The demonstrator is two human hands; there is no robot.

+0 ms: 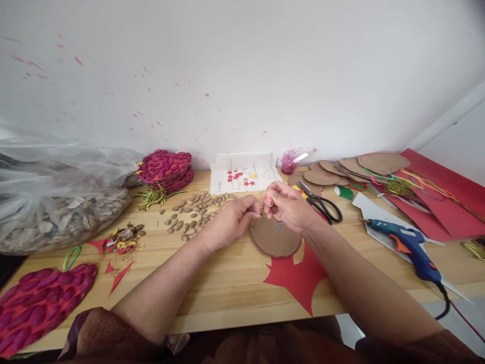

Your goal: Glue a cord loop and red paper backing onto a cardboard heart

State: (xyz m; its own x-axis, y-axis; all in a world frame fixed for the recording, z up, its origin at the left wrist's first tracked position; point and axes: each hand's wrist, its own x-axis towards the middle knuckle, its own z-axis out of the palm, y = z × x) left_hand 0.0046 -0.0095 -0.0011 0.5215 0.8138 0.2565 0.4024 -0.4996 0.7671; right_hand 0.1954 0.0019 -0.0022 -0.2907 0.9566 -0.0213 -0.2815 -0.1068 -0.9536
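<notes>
Over a round cardboard disc (271, 240), my left hand (237, 220) and my right hand (290, 205) are close together, both closed in a pinch. A thin cord, mostly hidden by the fingers, shows as a small yellow-green bit between the fingertips. Below my right hand a short blue-green strand (279, 227) shows against the disc. The disc has a reddish edge and lies partly on a cut sheet of red paper (297, 283). Black-handled scissors (324, 206) lie just beyond my right wrist.
Left are shelled-looking nuts or seeds (193, 210), red-purple decorated pieces (164, 169), paper scraps (121, 275) and a plastic bag (60, 202). A paper with small stars (246, 164) and a pink-stained cup (290, 163) stand behind. Right are cardboard discs (382, 164) and a blue glue gun (411, 242).
</notes>
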